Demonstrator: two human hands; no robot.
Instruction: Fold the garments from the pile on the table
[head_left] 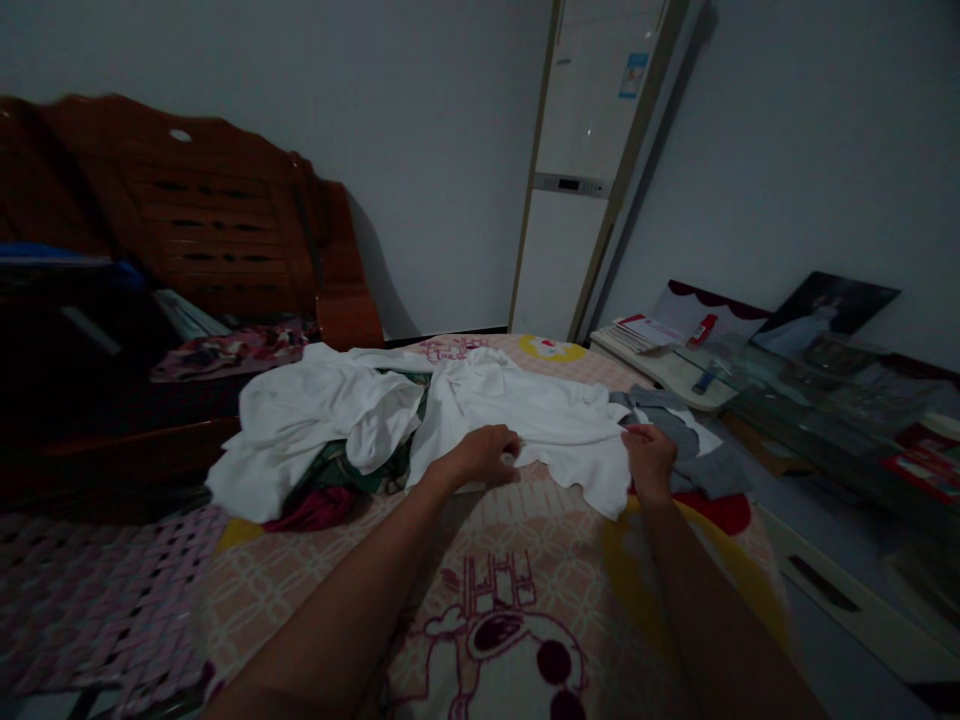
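Observation:
A white garment (540, 400) lies spread on a round surface covered by a pink patterned cloth (322, 600). My left hand (487, 453) is closed on the garment's near edge, fingers curled. At its right end, my right hand (651, 458) pinches the same garment between thumb and fingers. To the left rests a loose heap with a white cloth (300, 420) on top, and green and dark red fabric (319, 507) showing beneath. Grey clothing (712, 465) lies just beyond my right hand. The garment's exact kind is hard to make out in the dim light.
A carved wooden bench (217, 220) stands at the left, with a pink woven seat (97, 590) nearer me. A tall white air conditioner (566, 230) is at the back. On the right is a glass-topped cabinet (817, 390) with papers and a framed picture (825, 305).

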